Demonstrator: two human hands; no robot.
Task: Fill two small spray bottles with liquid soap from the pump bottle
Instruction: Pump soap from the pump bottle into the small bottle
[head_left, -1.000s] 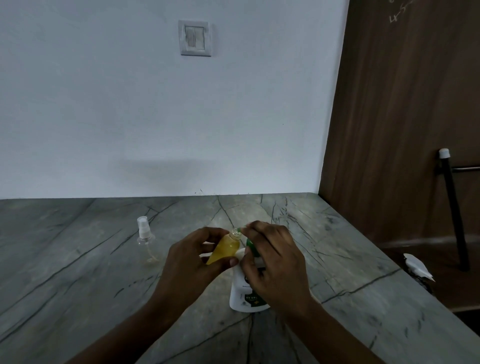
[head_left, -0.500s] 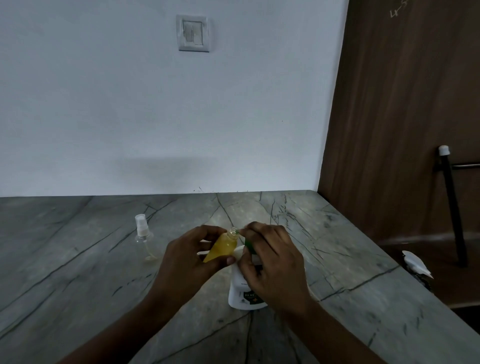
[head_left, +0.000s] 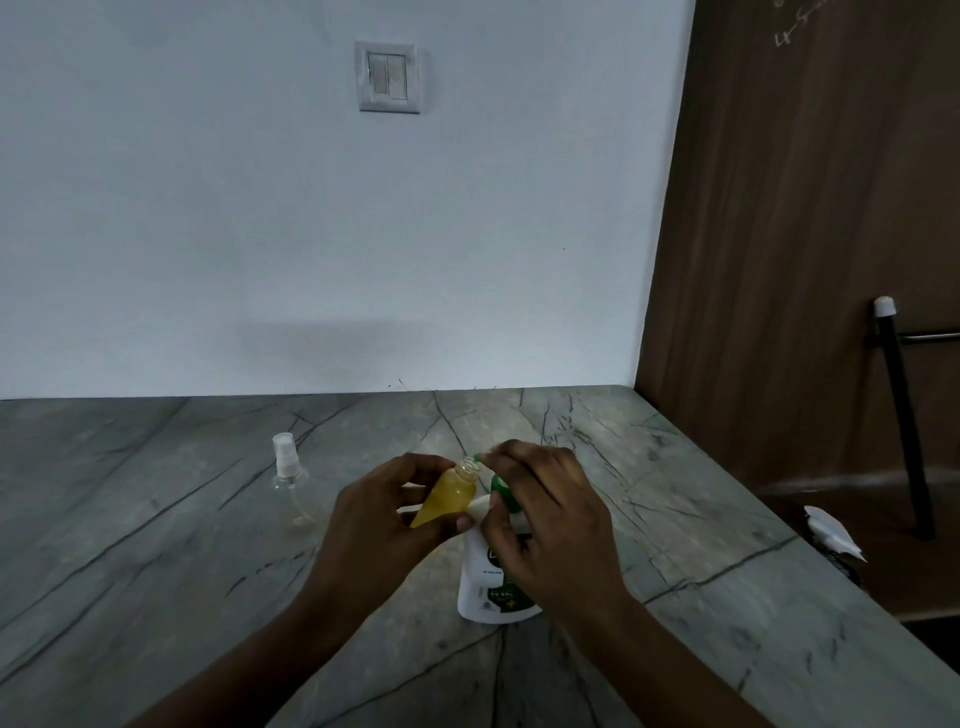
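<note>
Both forearms come in from the bottom edge and meet mid-counter. Pump bottle (head_left: 492, 597): white with a green label, upright on the counter (head_left: 156, 571), nearest item, right of centre. Right hand (head_left: 545, 519) sits on top of it, fingers curled down over the green pump head (head_left: 500, 488) and thumb down the front of the bottle body, so it's clamped on the pump; can't tell how far the head is pressed. The spout tip (head_left: 477, 458) sticks out left from under the fingers. Left hand (head_left: 379, 525) grips the small bottle (head_left: 449, 493), thumb underneath and fingers wrapped over the far side. It is off the counter, tilted, with its open threaded neck pointing up-right and sitting right at the spout tip; whether they touch I can't tell. No cap on it. It is yellow with liquid most of the way to the neck. A white bit pokes out just under that hand, too hidden to identify. Further back and left, well apart from the hands, the second spray bottle (head_left: 291, 488) stands upright on the counter, clear, white sprayer top on, looks empty. The counter is grey stone with dark veins. Off its right edge are a crumpled white scrap (head_left: 831, 535) and a black pole (head_left: 904, 415) with a white cap. Behind are a plain wall with a two-gang switch (head_left: 388, 77) and a wood panel (head_left: 805, 234) on the right.
</note>
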